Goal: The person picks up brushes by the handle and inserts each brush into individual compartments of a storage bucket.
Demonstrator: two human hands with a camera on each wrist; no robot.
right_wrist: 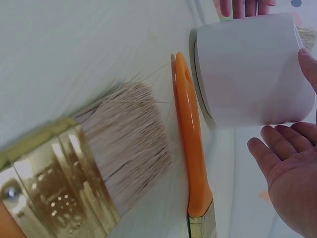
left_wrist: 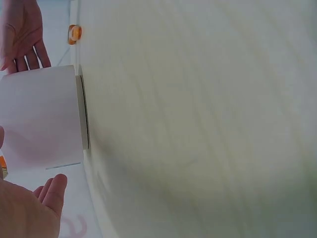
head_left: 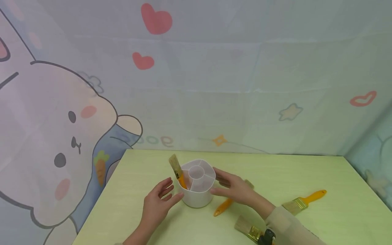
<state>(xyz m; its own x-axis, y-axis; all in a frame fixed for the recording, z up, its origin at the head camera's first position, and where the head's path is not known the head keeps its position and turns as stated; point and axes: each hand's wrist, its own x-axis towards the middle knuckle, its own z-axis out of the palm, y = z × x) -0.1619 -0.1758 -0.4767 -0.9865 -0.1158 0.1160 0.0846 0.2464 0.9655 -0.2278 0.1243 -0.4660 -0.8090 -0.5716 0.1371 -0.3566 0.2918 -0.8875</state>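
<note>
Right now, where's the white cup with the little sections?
In the head view, the white cup stands on the table, below the picture's middle, between the left hand and the right hand; a paintbrush leans out of it toward the left.

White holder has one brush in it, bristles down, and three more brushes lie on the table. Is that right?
Not quite: the brush in the white holder has its bristles up and its orange handle down inside, as the head view shows. The rest is right.
</note>
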